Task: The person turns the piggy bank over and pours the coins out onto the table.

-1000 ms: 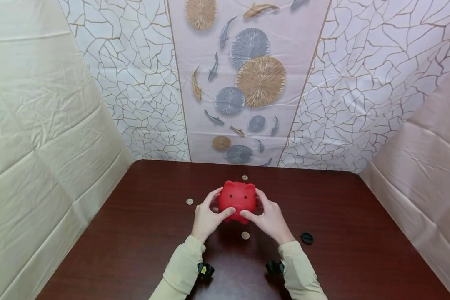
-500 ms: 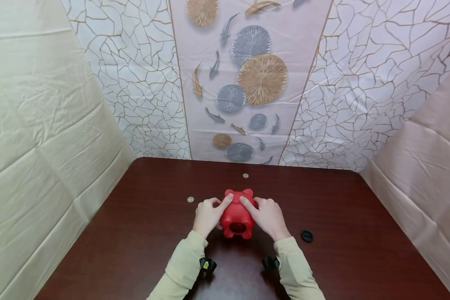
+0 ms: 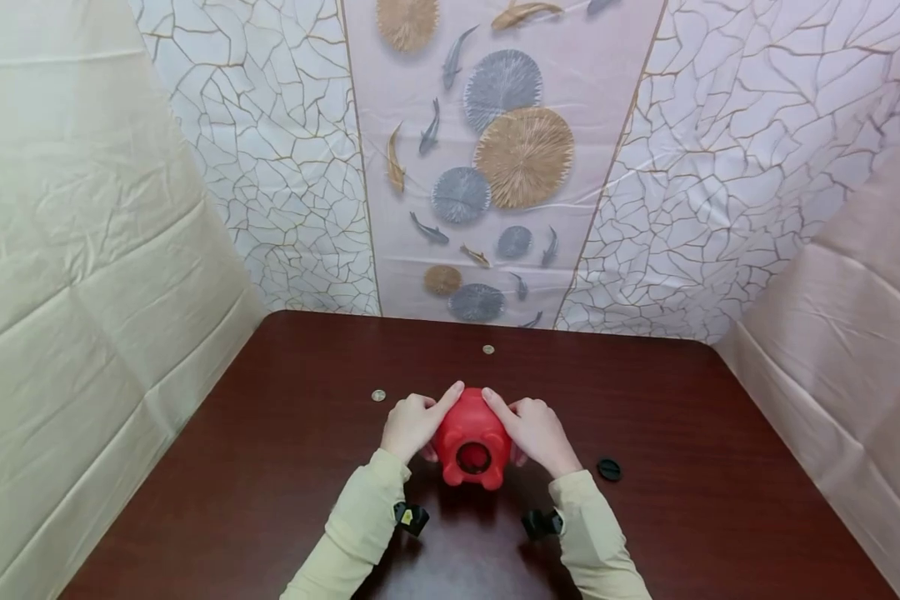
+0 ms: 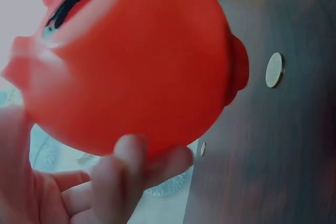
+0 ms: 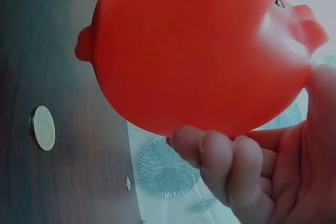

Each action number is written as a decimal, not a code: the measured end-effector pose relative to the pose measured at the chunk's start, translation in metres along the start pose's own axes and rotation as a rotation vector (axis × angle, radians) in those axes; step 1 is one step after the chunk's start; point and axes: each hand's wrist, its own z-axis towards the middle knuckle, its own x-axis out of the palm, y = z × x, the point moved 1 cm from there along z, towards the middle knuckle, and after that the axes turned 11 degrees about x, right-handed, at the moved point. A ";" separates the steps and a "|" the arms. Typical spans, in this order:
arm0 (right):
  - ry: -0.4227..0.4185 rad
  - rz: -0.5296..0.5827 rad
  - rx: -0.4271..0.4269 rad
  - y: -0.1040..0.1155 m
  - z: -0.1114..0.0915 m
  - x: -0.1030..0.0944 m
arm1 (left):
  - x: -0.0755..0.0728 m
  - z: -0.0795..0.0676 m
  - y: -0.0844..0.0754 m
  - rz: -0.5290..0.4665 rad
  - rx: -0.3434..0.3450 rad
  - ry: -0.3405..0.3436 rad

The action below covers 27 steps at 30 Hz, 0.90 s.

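Note:
A red piggy bank is lifted over the table between my two hands, its underside and stubby feet turned toward me. The round hole in its belly has a dark rim and no cap in it. My left hand grips one side, thumb along the top and fingers underneath. On the other side my right hand holds it the same way. Both wrist views show the smooth red body, with curled fingers against it. A round black cap lies on the table to the right.
On the dark brown table one coin lies left of the hands and another coin near the back edge. A closer coin shows in the right wrist view. A patterned cloth hangs behind the table.
The piggy bank has been tipped over: its face pointed at me earlier, and now its open underside does. Both thumbs have shifted up with it. The cap and the coins stay put.

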 end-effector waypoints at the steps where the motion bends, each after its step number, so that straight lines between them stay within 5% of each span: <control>1: -0.002 -0.001 -0.001 0.000 0.000 0.000 | -0.001 0.000 -0.001 0.005 0.008 0.010; 8: 0.006 -0.017 0.046 -0.009 0.000 0.000 | 0.005 -0.007 0.004 -0.073 0.019 0.116; 16: 0.087 0.041 0.065 -0.011 -0.008 0.001 | 0.005 -0.012 0.006 -0.033 0.004 0.104; 27: -0.067 -0.152 -0.102 0.003 -0.003 -0.005 | -0.006 -0.003 0.006 -0.014 0.131 0.080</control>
